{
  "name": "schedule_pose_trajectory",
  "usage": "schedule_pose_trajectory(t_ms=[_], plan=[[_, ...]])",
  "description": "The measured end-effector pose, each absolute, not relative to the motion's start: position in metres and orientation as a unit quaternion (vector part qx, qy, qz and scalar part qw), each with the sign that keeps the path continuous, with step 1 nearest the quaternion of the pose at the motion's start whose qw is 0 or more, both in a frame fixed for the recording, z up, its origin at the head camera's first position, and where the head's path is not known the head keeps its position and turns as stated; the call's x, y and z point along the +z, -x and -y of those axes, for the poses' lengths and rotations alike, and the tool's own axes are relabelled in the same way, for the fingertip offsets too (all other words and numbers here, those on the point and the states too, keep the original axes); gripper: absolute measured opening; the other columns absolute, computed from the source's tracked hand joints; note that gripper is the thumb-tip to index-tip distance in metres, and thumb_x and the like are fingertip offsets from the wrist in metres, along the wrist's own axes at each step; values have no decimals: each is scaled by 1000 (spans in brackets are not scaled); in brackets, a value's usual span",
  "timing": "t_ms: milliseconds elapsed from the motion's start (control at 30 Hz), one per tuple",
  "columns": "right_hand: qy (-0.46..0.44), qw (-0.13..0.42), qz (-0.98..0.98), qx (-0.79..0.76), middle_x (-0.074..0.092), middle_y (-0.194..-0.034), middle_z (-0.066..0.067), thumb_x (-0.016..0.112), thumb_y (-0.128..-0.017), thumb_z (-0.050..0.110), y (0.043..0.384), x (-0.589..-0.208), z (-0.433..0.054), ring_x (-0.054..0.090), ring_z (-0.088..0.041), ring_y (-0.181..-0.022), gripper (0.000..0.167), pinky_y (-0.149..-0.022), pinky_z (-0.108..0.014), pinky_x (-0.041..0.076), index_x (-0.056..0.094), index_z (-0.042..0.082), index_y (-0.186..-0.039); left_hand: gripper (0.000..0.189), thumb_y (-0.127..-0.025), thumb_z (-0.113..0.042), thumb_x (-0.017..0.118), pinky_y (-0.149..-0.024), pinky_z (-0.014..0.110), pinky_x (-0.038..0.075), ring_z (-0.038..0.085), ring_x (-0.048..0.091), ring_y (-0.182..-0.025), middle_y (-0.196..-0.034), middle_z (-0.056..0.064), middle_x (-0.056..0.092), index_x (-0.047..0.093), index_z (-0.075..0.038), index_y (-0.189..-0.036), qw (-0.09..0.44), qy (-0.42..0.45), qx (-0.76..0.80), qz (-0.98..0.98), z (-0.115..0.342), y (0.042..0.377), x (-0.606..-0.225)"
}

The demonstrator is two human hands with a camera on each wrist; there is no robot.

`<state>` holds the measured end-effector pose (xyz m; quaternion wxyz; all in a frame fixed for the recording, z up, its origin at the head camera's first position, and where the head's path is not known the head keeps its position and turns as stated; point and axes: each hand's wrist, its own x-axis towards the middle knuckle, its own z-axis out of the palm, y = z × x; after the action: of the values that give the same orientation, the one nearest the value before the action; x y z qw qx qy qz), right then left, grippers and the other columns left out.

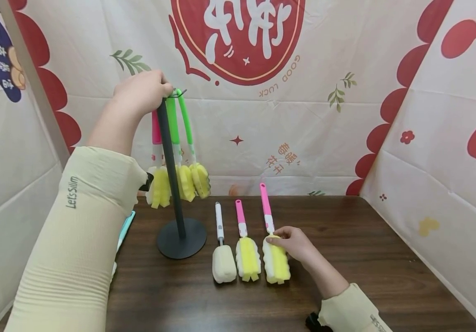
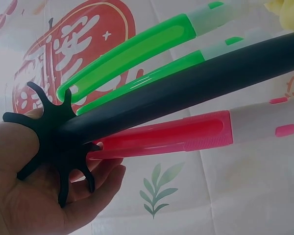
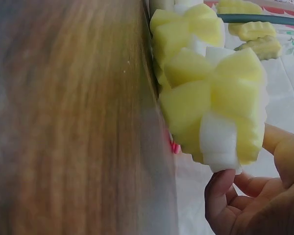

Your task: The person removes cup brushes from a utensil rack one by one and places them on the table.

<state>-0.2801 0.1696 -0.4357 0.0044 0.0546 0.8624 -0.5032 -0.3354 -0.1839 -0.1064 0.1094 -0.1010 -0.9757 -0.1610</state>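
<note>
My left hand (image 1: pixel 140 92) grips the hooked top of a black stand (image 1: pixel 172 170), its fingers curled around the hooks (image 2: pixel 63 188) in the left wrist view. From the stand hang a pink-handled sponge brush (image 1: pixel 157 131) and two green-handled sponge brushes (image 1: pixel 186 120), with yellow and white heads low. On the brown table my right hand (image 1: pixel 298 244) pinches the rightmost pink-handled bottle brush (image 1: pixel 279 267) at the upper part of its yellow and white sponge head. In the right wrist view, thumb and fingers (image 3: pixel 220 188) hold that head from its sides.
Left of the held brush lie a shorter pink-handled sponge brush (image 1: pixel 248 260) and a white-handled brush (image 1: pixel 223 265) with a cream head. A light blue handle (image 1: pixel 126 226) shows partly behind my left sleeve. Printed cloth (image 1: pixel 238 157) walls the table at the back and sides.
</note>
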Motion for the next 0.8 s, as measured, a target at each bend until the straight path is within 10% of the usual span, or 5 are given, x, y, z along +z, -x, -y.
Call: schedule_pose_trajectory(t_ms=[800], plan=[[-70, 73, -899, -426, 60, -84, -7, 76, -84, 34, 295, -437, -169, 52, -16, -63, 36, -53, -31, 49, 69, 3, -100, 42, -101, -27, 31, -79, 45, 38, 30, 50, -95, -106, 16, 51, 44, -2, -132, 102, 103, -147, 979, 183, 334, -104]])
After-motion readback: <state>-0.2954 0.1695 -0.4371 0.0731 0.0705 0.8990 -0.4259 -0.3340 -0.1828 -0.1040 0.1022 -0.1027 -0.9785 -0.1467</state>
